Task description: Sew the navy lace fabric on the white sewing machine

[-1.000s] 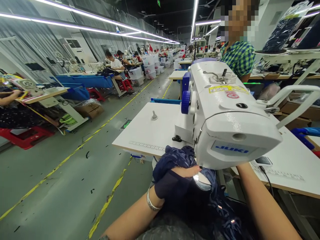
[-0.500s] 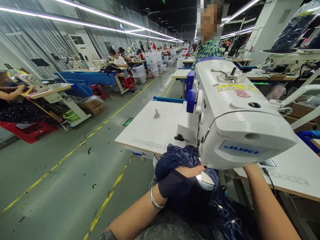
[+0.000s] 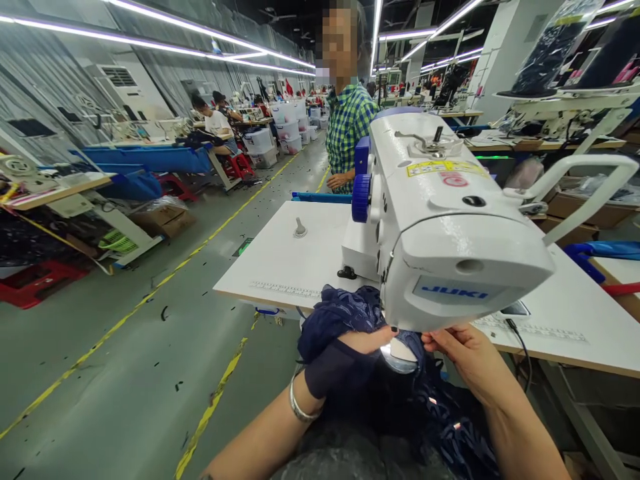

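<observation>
A white sewing machine (image 3: 450, 220) with JUKI on its front stands over bunched navy fabric (image 3: 340, 313). The fabric lies around the machine's rounded metal end (image 3: 400, 357) and hangs down over the lap. My left hand (image 3: 357, 347), with a silver bangle at the wrist, grips the fabric left of that metal end, its thumb reaching toward the needle area. My right hand (image 3: 457, 343) is just below the machine head on the right, thumb and fingers pinched at the fabric's edge. The needle area is hidden by the head.
The white table (image 3: 280, 257) holds a small grey stand (image 3: 299, 229) and a printed ruler. A person in a checked shirt (image 3: 345, 133) stands behind it. A dark phone-like device (image 3: 515, 309) with a cable lies at right.
The view has turned right. My right hand has come out from behind the machine head and its pinched fingers now show. The person in the checked shirt stands more in view, left of the machine.
</observation>
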